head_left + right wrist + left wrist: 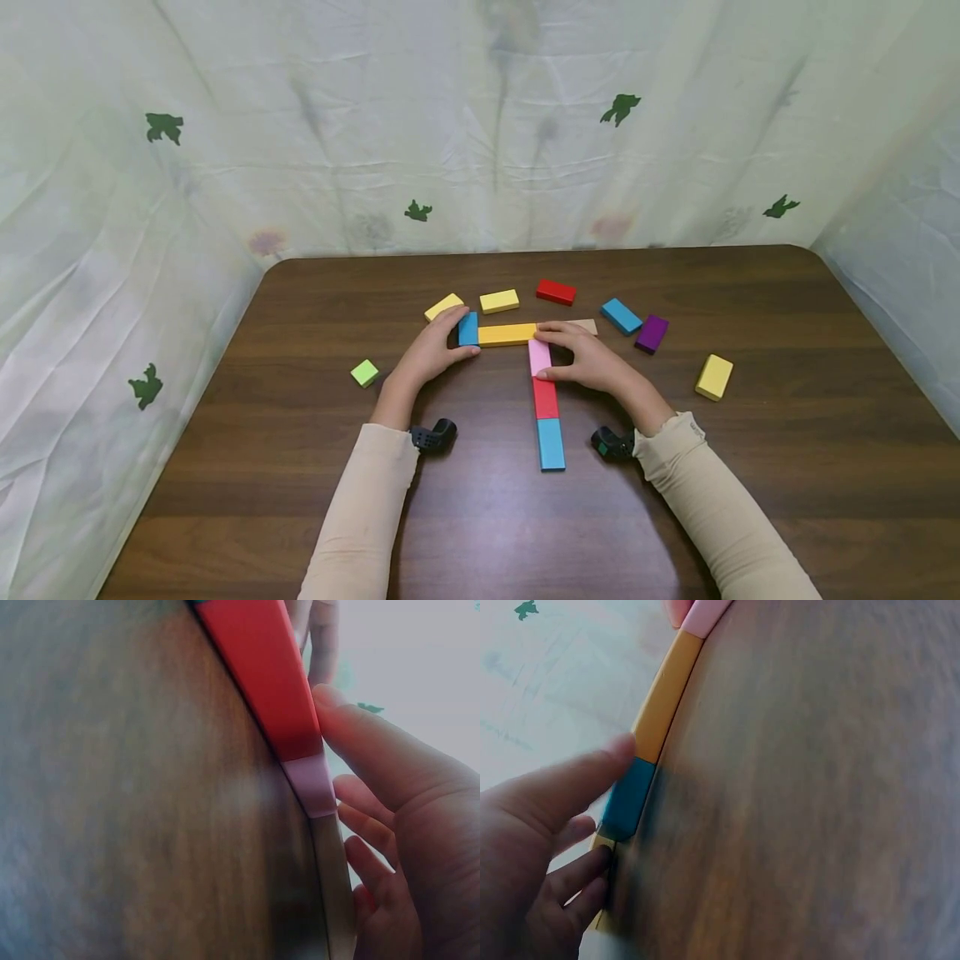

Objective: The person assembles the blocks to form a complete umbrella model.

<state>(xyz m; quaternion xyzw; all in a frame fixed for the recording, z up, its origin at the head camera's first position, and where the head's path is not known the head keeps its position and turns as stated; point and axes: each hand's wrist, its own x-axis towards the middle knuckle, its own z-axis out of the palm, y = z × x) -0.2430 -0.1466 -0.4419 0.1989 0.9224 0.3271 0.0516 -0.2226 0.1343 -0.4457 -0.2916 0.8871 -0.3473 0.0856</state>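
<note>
In the head view, wooden blocks form a T-like figure on the table. My left hand (432,348) holds the blue block (468,328) at the row's left end, thumb at the near side and fingers at the far side. Beside that block lies an orange-yellow block (507,335); a beige block (583,326) continues the row rightwards. My right hand (583,357) spans the pink block (539,357), its thumb near the join with the red block (546,398) and its fingers by the row. A light-blue block (551,445) ends the stem. Fingers partly hide the row's middle.
Loose blocks lie around: yellow (444,307) touching or close to the left fingers, yellow (498,302), red (556,292), blue (621,317), purple (652,334), yellow (714,377) and green (365,373). A pale curtain (480,125) hangs behind the brown table (262,500).
</note>
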